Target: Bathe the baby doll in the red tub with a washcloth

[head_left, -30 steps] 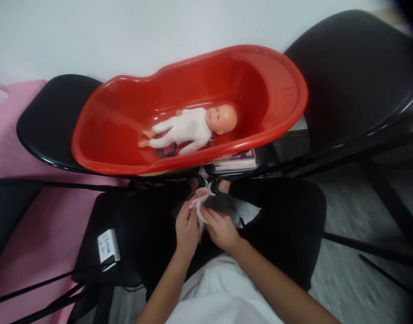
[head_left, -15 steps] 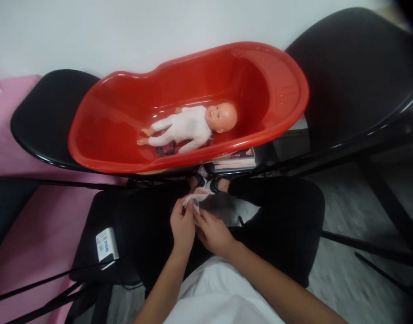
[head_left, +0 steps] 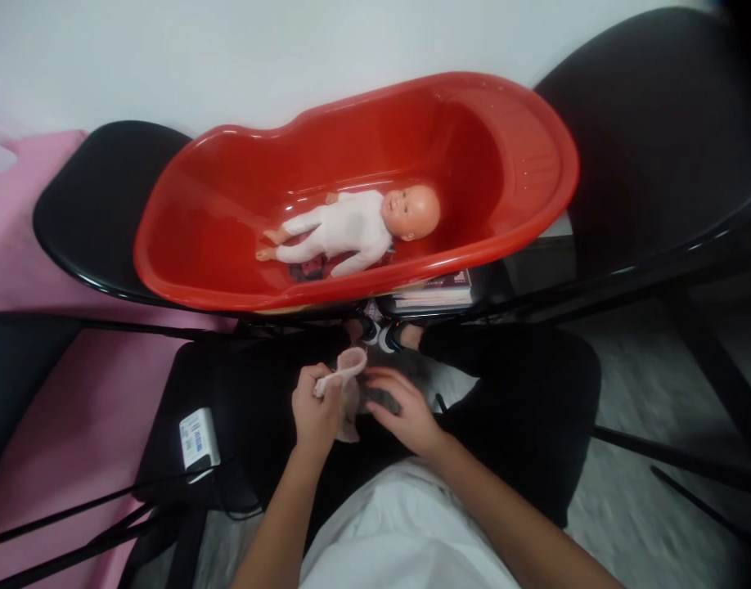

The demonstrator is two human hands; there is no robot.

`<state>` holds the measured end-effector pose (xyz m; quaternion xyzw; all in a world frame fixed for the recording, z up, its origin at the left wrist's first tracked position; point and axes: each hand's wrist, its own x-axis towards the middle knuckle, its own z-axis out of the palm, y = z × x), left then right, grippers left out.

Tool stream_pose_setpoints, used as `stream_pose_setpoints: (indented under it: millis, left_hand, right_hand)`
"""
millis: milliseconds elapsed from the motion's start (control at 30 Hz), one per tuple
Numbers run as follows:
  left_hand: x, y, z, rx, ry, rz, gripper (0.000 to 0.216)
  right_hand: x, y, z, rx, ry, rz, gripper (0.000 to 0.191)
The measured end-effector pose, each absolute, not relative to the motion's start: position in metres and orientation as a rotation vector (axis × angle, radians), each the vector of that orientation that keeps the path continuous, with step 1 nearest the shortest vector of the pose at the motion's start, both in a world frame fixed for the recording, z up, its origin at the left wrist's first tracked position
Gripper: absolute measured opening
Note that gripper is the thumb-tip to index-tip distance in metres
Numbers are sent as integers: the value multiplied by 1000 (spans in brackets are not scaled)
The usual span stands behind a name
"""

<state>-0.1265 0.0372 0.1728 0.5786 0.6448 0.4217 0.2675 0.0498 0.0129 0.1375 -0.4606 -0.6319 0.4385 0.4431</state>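
On my remote feed, a pale wall (head_left: 240, 65) stands beyond the left hand (head_left: 314, 413) and right hand (head_left: 412, 417). I see one black chair (head_left: 99, 209) forward-left of them, another black seat (head_left: 663, 139) forward-right, and dim, streaky grey floor (head_left: 633, 380) to their right.

Both bare forearms come up from the lower edge of the view and lean toward each other, so the two hands are near but apart. The left forearm (head_left: 274, 519) is the steeper one; its wrist (head_left: 311, 458) looks almost straight. The left hand (head_left: 312, 409) shows its back, with the fingers (head_left: 306, 378) curled and the thumb (head_left: 332, 398) pressing toward them, in a pinching hold. The right forearm (head_left: 504, 511) lies more slanting, reaching forward and to the left. The right hand (head_left: 412, 417) is loose: its fingers (head_left: 391, 380) are extended and slightly bent, and the thumb (head_left: 383, 415) stands away below them, leaving a gap. The right fingertips are somewhat blurred.
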Motion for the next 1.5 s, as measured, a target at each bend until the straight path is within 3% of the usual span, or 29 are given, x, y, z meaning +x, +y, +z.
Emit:
stream_pose_setpoints:
  millis: [67,133,433,567,767,900,1000,1133,1367,1500]
  left_hand:
    - [-123,36,177,1705,1553,1154,37]
    - [-116,34,181,1806,1388,1156,40]
    - [-105,31,183,1851,1194,1076,50]
    - [-110,37,182,1714,1398,1059,52]
    - [-98,47,180,1268,1492,750,25]
    - [-83,36,165,839,1236,589,36]
    - [-71,24,152,563,1178,734,47]
    - [-61,21,148,272,1218,947,46]
    - [-81,50,155,213,1308,994,44]
    - [-93,52,154,276,1129,897,53]
  right_hand:
    - [58,16,145,-1202,-1556,968,39]
    - [65,20,153,-1198,-1577,923,42]
    - [84,26,157,-1094,-1769,1041,7]
    - [92,27,162,-1161,-1593,1079,19]
    - [91,27,167,-1249,-1043,1337,25]
    - [92,30,155,-1313,-693,1453,33]
    - [96,32,146,-1307,-638,1479,39]
    - [98,35,140,-1228,-632,1607,53]
    - [90,34,135,-1221,-741,2031,51]
    - [82,32,128,-1233,-555,1954,54]
